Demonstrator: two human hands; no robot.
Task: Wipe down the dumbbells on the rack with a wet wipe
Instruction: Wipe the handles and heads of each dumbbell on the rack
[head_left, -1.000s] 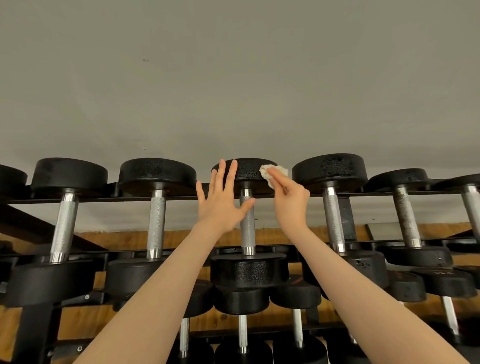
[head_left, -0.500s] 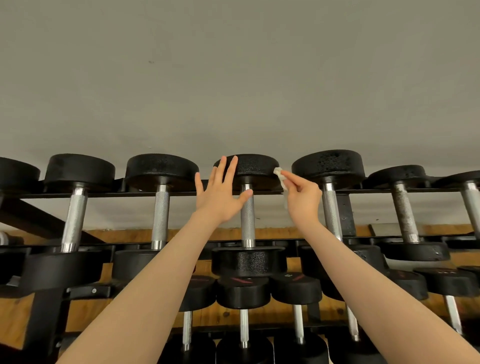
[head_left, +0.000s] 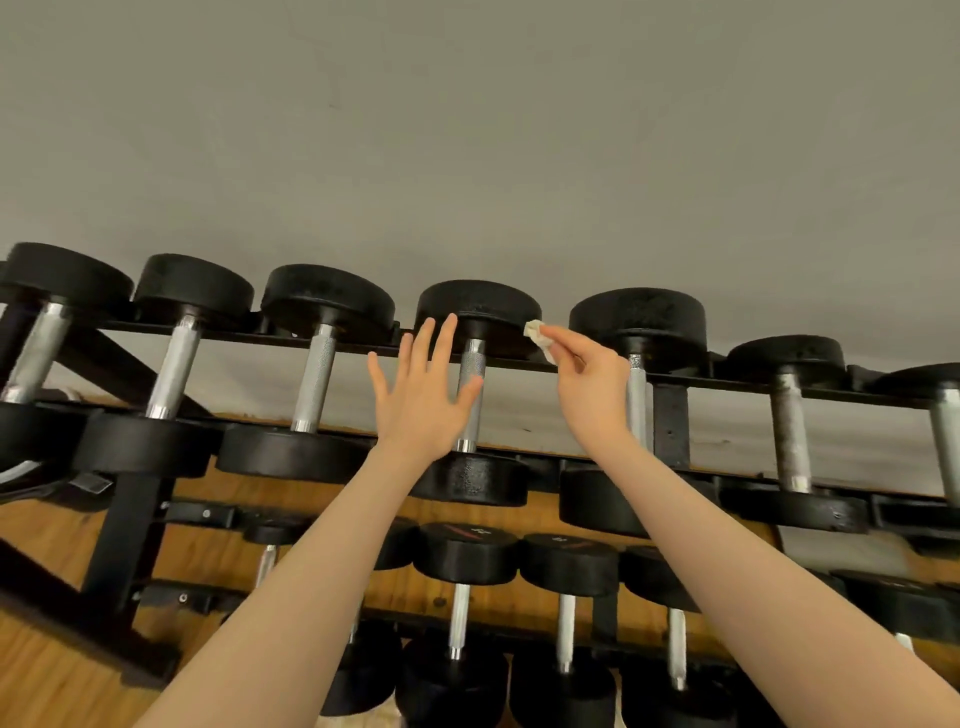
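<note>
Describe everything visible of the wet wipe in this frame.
The wet wipe is a small, crumpled white wad, looking like thin damp cloth or paper, with a creased tail hanging below the grip. The right hand pinches it between fingertips and thumb and holds it against the right rim of the far black head of the dumbbell on the rack's top row. Part of it is hidden by the fingers.

Even, soft indoor light fills the view, with no hard shadows and no clear source. The grey wall (head_left: 467, 130) reads flat and slightly dim. Chrome dumbbell handles (head_left: 317, 374) carry mild highlights. Wide-angle distortion bows the rack (head_left: 124, 519) toward the edges. Detail is a little soft throughout, with faint compression smearing.
</note>
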